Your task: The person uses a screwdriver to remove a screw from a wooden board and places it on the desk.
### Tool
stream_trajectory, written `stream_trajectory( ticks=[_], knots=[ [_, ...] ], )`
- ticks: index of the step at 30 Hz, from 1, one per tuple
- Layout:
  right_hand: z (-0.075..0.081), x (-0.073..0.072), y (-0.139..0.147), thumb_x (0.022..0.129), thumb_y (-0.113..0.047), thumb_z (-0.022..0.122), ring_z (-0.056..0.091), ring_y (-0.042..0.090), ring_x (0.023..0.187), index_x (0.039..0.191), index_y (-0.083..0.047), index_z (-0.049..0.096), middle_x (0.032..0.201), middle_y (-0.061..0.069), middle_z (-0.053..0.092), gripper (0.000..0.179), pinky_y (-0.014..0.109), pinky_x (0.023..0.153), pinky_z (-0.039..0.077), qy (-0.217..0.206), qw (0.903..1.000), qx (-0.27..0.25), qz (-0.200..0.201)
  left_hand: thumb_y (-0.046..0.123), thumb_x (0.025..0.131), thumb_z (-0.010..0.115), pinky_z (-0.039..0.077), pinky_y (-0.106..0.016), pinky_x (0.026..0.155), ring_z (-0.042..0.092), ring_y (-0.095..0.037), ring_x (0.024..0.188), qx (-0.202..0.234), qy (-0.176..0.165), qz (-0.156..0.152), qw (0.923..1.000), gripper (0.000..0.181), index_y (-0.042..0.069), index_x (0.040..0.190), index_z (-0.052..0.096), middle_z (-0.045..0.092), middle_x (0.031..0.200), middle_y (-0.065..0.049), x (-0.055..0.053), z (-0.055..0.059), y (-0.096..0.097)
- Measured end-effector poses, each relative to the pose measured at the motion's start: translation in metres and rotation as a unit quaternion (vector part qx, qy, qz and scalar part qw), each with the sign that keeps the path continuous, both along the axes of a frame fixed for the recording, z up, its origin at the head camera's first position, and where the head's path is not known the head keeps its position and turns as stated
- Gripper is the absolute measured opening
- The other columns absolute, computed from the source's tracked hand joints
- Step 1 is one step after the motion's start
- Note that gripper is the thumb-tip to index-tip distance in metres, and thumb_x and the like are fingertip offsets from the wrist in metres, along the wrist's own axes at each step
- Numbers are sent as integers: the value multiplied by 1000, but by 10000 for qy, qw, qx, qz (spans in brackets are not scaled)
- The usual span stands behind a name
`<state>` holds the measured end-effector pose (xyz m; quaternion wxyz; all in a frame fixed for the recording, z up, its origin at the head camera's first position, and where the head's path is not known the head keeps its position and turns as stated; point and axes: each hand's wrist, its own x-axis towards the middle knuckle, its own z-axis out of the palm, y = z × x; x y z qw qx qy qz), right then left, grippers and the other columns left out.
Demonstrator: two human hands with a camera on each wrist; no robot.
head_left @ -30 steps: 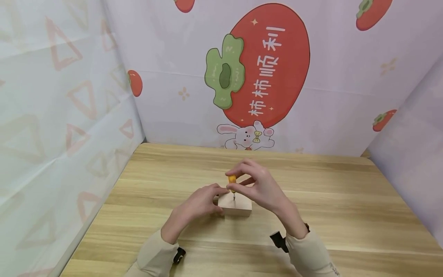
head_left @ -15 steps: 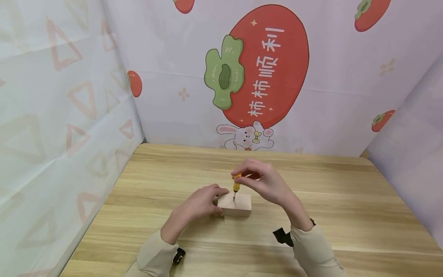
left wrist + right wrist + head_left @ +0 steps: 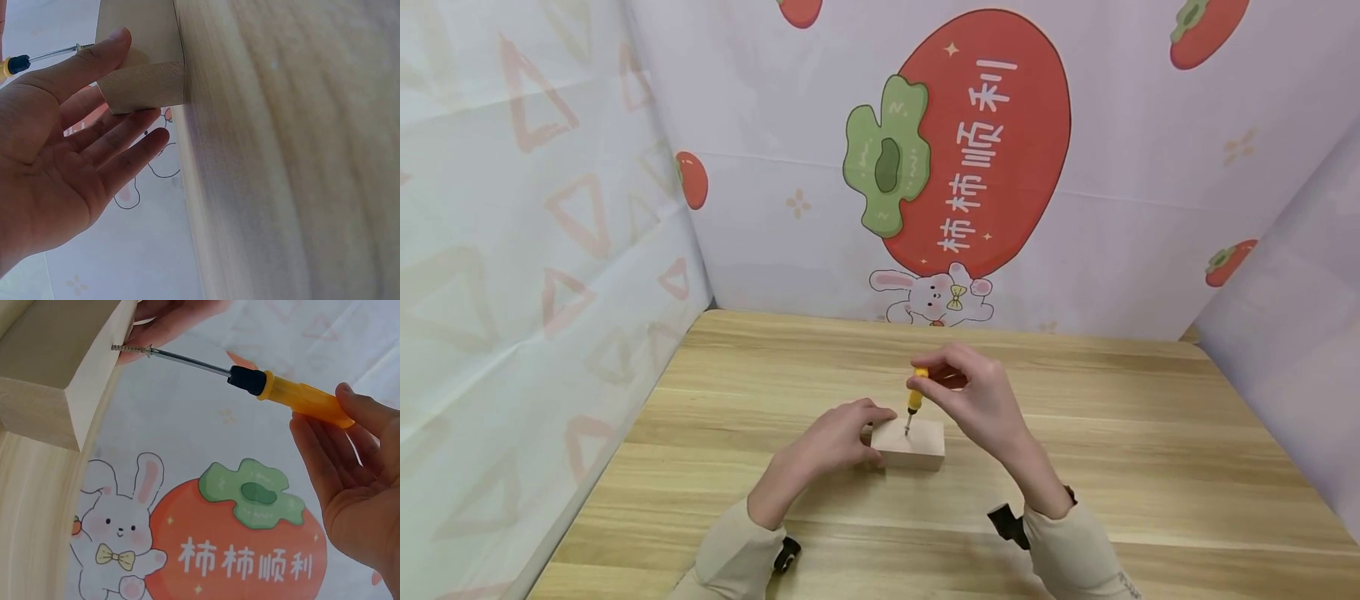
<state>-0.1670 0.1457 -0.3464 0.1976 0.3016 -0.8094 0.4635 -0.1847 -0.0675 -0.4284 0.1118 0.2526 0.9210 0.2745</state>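
Note:
A pale wooden block point(image 3: 917, 450) lies on the table, its left end gripped between the thumb and fingers of my left hand point(image 3: 831, 437). From its top face stands a screw point(image 3: 131, 349), with much of the thread showing above the wood. My right hand point(image 3: 977, 400) pinches the end of the yellow handle of a screwdriver point(image 3: 306, 400) between thumb and fingers. The screwdriver's tip meets the screw head, and the shaft leans slightly to the right in the head view. In the left wrist view my thumb point(image 3: 94, 59) presses on the block's near face.
The wood-grain table point(image 3: 1112, 433) stretches out around the block. A printed cloth point(image 3: 760, 250) with persimmons and a rabbit hangs behind it, and another cloth point(image 3: 550, 250) hangs at the left. A black wrist strap mount point(image 3: 1009, 527) juts out by the right sleeve.
My right hand has shifted right and slightly away from the block, and the screwdriver's handle has tilted right with it. The tip stays at the screw. My left hand and the block keep their place.

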Motion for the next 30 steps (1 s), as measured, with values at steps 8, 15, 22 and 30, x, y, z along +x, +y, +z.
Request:
stream_trajectory(
  ticks=[8, 15, 22, 30],
  knots=[
    [3, 3, 4, 86, -2, 75, 72, 10, 81, 104, -11, 75, 97, 1, 75, 20, 24, 74, 58, -626, 9979, -28, 146, 24, 76, 87, 49, -34, 83, 59, -14, 95, 4, 3, 14, 10000, 63, 15, 133, 64, 65, 115, -2, 0, 1, 0],
    [0, 2, 1, 87, -3, 74, 71, 12, 89, 108, -10, 74, 103, 1, 73, 22, 26, 77, 58, -513, 9986, -13, 101, 25, 76, 87, 49, -34, 85, 60, -14, 97, 10, -73, 24, 10000, 63, 16, 134, 63, 65, 117, -1, 0, 0, 0],
    [-4, 1, -3, 83, -8, 79, 67, 9, 85, 108, -11, 75, 96, -2, 70, 26, 24, 71, 58, -113, 9999, 81, -92, 24, 77, 86, 50, -35, 86, 60, -14, 98, 18, -111, 61, 9999, 63, 16, 135, 63, 65, 118, -1, 0, 0, 0],
    [0, -5, 4, 87, -9, 75, 68, 9, 86, 109, -15, 75, 100, -2, 71, 23, 26, 73, 58, -683, 9961, 120, 543, 24, 77, 86, 48, -33, 83, 58, -13, 95, -30, -43, 45, 10000, 63, 16, 135, 63, 65, 117, -1, 0, 0, 0]
  ],
)
